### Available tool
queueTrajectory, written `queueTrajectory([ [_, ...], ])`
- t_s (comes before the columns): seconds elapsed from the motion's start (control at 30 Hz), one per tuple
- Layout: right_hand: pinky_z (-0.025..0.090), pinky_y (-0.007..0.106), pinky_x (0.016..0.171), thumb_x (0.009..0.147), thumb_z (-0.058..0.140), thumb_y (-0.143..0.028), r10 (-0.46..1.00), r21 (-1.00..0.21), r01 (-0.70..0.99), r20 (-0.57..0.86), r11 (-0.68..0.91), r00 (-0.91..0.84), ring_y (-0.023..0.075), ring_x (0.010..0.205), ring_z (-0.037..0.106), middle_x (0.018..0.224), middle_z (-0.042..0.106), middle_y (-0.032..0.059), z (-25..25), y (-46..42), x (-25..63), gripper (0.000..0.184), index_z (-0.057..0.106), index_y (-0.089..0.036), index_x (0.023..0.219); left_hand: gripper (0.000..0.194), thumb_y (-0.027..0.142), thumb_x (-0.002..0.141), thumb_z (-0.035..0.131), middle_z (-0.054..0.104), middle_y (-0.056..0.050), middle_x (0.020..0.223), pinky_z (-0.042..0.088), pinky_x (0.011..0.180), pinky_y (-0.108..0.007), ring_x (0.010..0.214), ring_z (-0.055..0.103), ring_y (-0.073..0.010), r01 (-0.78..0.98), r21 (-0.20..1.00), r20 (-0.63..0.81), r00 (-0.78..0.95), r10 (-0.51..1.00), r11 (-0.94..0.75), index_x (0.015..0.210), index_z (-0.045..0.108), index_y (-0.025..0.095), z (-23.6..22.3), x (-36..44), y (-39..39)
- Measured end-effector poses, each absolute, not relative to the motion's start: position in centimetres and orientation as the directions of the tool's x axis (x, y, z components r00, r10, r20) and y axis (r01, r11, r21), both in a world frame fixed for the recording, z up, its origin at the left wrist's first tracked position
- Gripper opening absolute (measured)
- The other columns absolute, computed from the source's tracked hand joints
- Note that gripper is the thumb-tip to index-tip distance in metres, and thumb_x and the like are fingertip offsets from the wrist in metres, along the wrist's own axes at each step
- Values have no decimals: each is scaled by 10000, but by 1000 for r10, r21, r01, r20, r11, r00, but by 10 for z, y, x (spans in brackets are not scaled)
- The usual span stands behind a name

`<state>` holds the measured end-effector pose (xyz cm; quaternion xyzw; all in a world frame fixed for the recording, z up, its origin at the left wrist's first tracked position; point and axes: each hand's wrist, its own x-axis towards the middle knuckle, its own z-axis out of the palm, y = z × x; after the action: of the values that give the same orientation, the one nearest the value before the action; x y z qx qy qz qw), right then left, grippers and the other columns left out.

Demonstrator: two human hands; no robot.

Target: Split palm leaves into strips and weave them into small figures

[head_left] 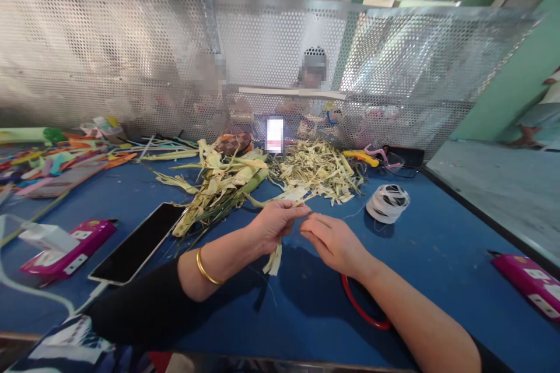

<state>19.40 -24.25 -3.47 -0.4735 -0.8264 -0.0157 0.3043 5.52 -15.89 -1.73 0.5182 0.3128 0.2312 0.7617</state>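
Over the middle of the blue table, my left hand [277, 226] is closed in a pinch around a pale corn husk strip [274, 260], whose lower end hangs below the palm. My right hand [335, 242] is closed too, its fingertips almost meeting the left ones. What the right fingers pinch is too small to make out. From near the hands a thin thread runs toward a white spool [388, 204] at the right. Beneath my right forearm lies a red loop [365, 306], partly hidden by the arm.
Behind my hands lie whole corn husks [227, 178] and a heap of husk scraps [321, 169]. At left are a phone [137, 243] and a pink power strip [70, 250]; another power strip [531, 282] sits at right. A perforated metal screen [280, 35] borders the far side, with people behind it.
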Motion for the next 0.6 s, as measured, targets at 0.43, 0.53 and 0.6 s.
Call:
queueTrajectory([
  [0.43,400,314,592,787,496,-196,951,-49,954,82,-294,297,266,790,622,912,616,118,-47,-332,211,272,588,-167,1042,335,422,590,739,399,62,505,218,468,-223,475,292,-53,-19,996,87,504,860,-90,561,529,164,-7,53,-140],
  [0.53,375,302,582,703,496,-90,950,-13,950,17,-312,312,259,763,625,921,622,142,-48,-329,213,450,552,-123,1148,277,379,621,716,444,49,521,257,492,-220,499,345,-65,-6,988,138,471,871,-153,576,554,159,-3,56,-132],
  [0.6,359,299,571,650,506,-55,943,-38,942,-1,-334,334,257,729,626,891,638,150,-48,-324,218,527,541,-104,1174,240,355,625,715,486,37,549,287,516,-220,526,381,-73,4,980,176,446,878,-198,601,588,153,-1,59,-127],
])
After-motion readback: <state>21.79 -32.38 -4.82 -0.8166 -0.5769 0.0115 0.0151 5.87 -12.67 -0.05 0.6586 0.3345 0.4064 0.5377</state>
